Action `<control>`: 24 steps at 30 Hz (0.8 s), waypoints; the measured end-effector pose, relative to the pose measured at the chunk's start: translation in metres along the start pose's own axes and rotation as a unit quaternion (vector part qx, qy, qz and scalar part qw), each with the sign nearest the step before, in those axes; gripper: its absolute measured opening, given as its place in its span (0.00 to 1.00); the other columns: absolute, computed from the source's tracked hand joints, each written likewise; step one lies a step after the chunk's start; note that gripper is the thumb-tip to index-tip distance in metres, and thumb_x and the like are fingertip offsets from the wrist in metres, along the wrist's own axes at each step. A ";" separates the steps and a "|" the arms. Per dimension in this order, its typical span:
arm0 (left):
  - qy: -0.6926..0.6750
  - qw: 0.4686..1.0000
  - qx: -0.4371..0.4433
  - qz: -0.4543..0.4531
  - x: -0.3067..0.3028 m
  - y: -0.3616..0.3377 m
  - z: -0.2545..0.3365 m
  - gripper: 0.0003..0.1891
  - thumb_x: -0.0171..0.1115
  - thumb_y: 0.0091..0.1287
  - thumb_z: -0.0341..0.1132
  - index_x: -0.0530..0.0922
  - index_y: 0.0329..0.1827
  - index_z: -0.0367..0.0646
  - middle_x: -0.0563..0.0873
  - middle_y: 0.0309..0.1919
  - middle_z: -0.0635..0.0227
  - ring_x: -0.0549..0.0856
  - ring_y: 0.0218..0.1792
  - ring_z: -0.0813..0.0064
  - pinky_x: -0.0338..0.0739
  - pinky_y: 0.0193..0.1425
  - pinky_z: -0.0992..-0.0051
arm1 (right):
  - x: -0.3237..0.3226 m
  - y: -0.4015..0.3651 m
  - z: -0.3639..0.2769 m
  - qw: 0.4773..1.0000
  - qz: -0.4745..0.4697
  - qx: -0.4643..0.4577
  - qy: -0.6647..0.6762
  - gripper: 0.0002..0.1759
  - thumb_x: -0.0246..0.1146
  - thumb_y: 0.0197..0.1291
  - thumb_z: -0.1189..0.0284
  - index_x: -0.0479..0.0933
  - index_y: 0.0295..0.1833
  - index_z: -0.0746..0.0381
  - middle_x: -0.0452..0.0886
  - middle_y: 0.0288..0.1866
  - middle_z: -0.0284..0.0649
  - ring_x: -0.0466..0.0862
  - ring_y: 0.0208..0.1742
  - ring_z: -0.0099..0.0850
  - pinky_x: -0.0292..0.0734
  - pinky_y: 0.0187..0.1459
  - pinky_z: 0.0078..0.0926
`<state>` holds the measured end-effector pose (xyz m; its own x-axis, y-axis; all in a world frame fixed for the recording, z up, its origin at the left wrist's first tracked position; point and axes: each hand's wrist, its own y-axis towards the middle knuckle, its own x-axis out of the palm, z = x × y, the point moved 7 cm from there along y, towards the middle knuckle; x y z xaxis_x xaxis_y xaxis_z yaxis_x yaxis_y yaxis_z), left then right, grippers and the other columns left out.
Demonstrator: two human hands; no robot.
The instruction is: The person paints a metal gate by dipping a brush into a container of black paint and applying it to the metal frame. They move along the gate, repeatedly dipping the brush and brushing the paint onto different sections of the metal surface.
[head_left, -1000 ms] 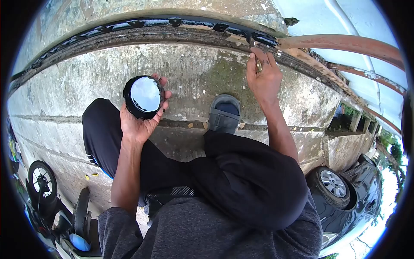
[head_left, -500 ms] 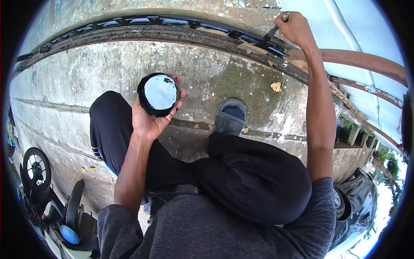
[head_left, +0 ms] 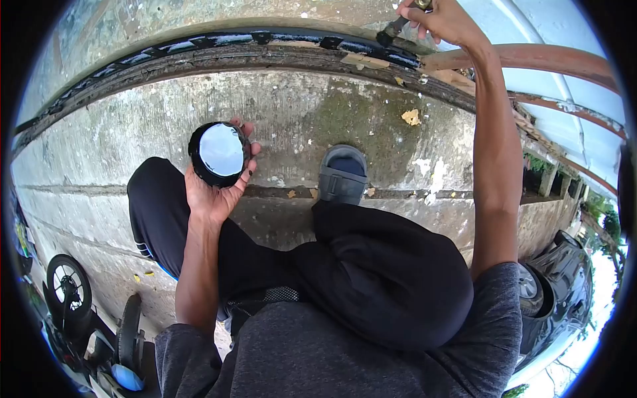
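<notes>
Your left hand (head_left: 212, 192) cups the open paint tin (head_left: 220, 152) at centre left, fingers round its rim. Your right hand (head_left: 444, 20), at top of frame, grips the brush (head_left: 391, 30), its bristles at the black rail (head_left: 199, 46). Step in hand, by the look of it: coating the rail. The next stroke calls for steady pressure toward the rusty section (head_left: 551, 63) — upper right.

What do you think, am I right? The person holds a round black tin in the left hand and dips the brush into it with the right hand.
Not quite. In the head view the right hand holds the brush up at the black-painted rail, well away from the tin. The round black tin does rest in the left hand.
</notes>
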<state>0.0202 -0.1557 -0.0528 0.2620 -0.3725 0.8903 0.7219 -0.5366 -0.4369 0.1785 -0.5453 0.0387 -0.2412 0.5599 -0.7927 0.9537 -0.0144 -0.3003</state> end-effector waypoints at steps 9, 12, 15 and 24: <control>0.026 0.999 0.002 0.035 -0.004 0.000 -0.002 0.29 0.44 0.79 0.48 0.64 0.74 0.35 0.73 0.70 0.50 0.83 0.57 0.47 0.87 0.54 0.58 | 0.097 -0.096 0.002 0.941 0.263 -0.041 0.209 0.09 0.67 0.64 0.73 0.87 0.49 0.60 0.88 0.37 0.40 0.84 0.27 0.24 0.78 0.30 0.21; 0.023 0.999 -0.008 0.043 -0.007 0.004 -0.003 0.29 0.45 0.79 0.48 0.64 0.74 0.35 0.73 0.69 0.50 0.83 0.57 0.46 0.88 0.53 0.58 | 0.127 -0.103 0.019 0.908 0.337 -0.066 0.239 0.11 0.67 0.66 0.74 0.86 0.53 0.60 0.87 0.47 0.41 0.84 0.33 0.19 0.78 0.28 0.18; 0.020 0.999 -0.008 0.045 -0.008 0.005 -0.003 0.29 0.46 0.78 0.48 0.64 0.74 0.35 0.73 0.69 0.50 0.83 0.57 0.46 0.88 0.53 0.57 | 0.131 -0.129 0.025 0.887 0.413 -0.013 0.208 0.11 0.67 0.63 0.77 0.85 0.50 0.61 0.88 0.42 0.44 0.87 0.34 0.33 0.81 0.34 0.27; 0.007 0.999 -0.014 0.039 -0.011 0.007 -0.005 0.28 0.46 0.79 0.46 0.63 0.74 0.35 0.73 0.69 0.49 0.82 0.59 0.45 0.88 0.54 0.54 | 0.151 -0.138 0.034 0.907 0.388 -0.059 0.155 0.11 0.65 0.66 0.78 0.85 0.53 0.62 0.87 0.43 0.42 0.85 0.37 0.26 0.78 0.31 0.21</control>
<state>0.0189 -0.1592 -0.0660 0.3083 -0.4242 0.8515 0.6806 -0.5270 -0.5089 0.0044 -0.4870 -0.0578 0.5547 0.6258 -0.5484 0.8320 -0.4251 0.3565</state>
